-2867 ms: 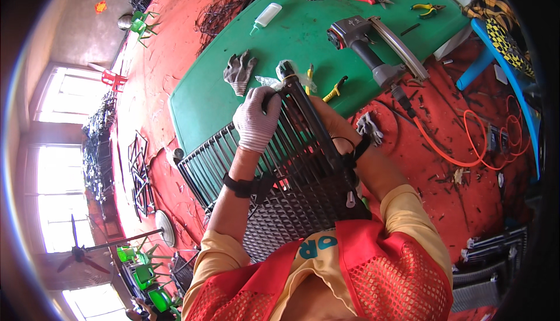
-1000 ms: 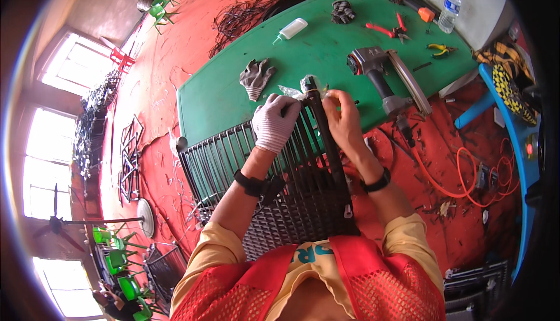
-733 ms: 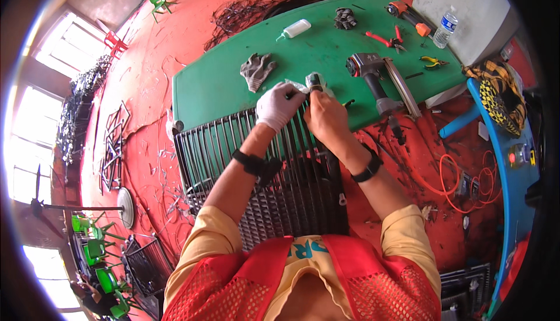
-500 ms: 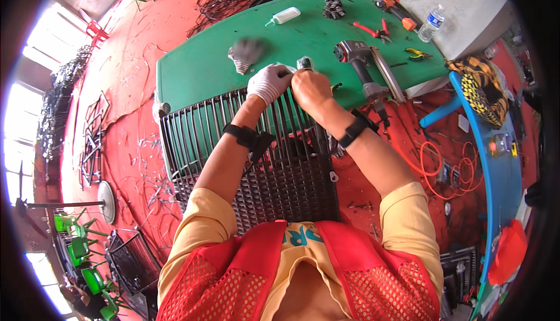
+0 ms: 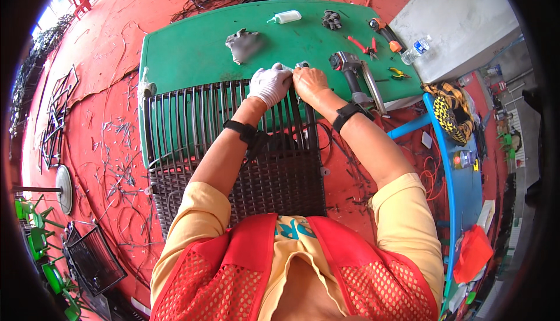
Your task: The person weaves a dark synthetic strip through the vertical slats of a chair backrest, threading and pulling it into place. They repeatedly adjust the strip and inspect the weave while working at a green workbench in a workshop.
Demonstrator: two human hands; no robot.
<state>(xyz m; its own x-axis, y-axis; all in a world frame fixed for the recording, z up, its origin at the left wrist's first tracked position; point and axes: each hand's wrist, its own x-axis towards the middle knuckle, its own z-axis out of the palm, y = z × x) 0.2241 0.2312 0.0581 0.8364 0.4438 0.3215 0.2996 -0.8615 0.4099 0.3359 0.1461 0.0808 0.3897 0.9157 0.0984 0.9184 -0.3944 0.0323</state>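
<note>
My left hand [image 5: 270, 85], in a white knitted glove, is closed at the far edge of a dark brown woven panel [image 5: 262, 184]. The panel's near part is tightly woven; bare slats [image 5: 192, 114] run from it to the far edge, over the table. Right beside it is my bare right hand [image 5: 311, 83], its fingers wrapped round something whose small dark end shows above the fist. The rest of that thing is hidden. Both fists nearly touch. What the gloved fingers pinch cannot be seen.
On the green table [image 5: 181, 53] lie a grey glove [image 5: 242, 46], a white bottle [image 5: 286, 16], red-handled pliers [image 5: 364, 47], yellow-handled pliers [image 5: 399, 74] and a pneumatic tool [image 5: 353, 76]. A water bottle [image 5: 415, 51] is beyond them. At right stands a blue table [image 5: 464, 198]. Scraps litter the red floor.
The whole view has shifted, with the table and the panel lying a little further left. Both hands stay together at the panel's far edge, and less of the thing in my right fist shows.
</note>
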